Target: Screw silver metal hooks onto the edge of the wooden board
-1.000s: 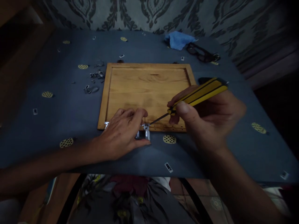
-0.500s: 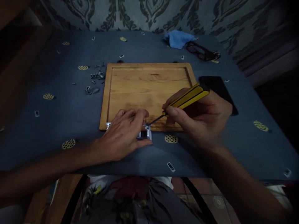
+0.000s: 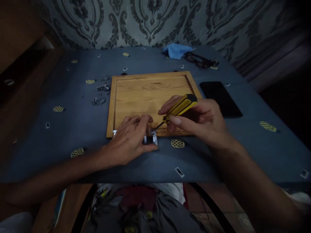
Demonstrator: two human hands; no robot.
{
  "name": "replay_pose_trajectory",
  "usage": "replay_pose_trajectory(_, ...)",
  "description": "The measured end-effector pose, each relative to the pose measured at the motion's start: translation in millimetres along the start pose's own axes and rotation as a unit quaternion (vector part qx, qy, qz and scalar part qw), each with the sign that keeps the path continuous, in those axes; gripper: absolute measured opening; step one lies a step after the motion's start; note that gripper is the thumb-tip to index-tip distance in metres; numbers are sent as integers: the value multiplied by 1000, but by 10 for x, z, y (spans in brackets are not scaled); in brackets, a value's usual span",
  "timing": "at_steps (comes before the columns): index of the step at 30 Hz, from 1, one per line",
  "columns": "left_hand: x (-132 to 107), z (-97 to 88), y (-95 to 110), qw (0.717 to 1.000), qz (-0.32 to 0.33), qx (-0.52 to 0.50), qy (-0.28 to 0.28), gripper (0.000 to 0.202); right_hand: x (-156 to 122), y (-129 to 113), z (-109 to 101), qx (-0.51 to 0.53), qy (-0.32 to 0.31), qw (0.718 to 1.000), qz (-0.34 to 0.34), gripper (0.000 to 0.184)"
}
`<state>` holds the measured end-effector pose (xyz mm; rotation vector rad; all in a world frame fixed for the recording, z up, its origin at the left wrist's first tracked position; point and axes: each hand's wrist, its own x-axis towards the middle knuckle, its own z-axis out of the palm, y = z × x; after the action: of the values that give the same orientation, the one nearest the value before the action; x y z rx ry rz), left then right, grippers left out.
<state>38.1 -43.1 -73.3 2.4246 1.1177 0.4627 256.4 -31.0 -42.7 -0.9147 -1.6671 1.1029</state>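
Note:
A wooden panel (image 3: 145, 94) with a raised frame lies flat on the blue tablecloth (image 3: 73, 126). At its near edge sits a small metal hinge (image 3: 152, 139). My left hand (image 3: 130, 140) rests over that hinge, thumb and fingers pinching it against the panel's edge. My right hand (image 3: 199, 118) grips a yellow and black screwdriver (image 3: 178, 108). Its thin tip points down and left onto the top of the hinge. Part of the hinge is hidden under my left fingers.
Several loose metal fittings (image 3: 100, 94) lie left of the panel. A black phone (image 3: 220, 97) lies to the right. A blue cloth (image 3: 176, 51) and dark glasses (image 3: 200, 60) sit at the far edge by the patterned wall. My lap shows below the table's near edge.
My right hand has drawn in to the left and tilted the screwdriver steeper over the hinge. The phone is now uncovered. My left hand has stayed on the hinge.

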Motion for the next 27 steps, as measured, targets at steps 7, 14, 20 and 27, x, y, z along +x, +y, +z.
replay_pose_trajectory(7, 10, -5, 26, 1000, -9, -9, -10, 57, 15, 45, 42, -11, 48, 998, -50, 21)
replay_pose_trajectory(14, 8, -11, 28, 1000, -19, -3, -10, 58, -21, -13, 51, 60, 18, 998, 12, 25)
replay_pose_trajectory(20, 27, -35, 43, 1000, -11, -22, -17, 57, -12, -16, 60, 22, 42, 999, -10, 23)
replay_pose_trajectory(27, 29, -52, 51, 999, -16, -24, -22, 60, 22, 16, 116, 34, 181, 977, -104, 30)
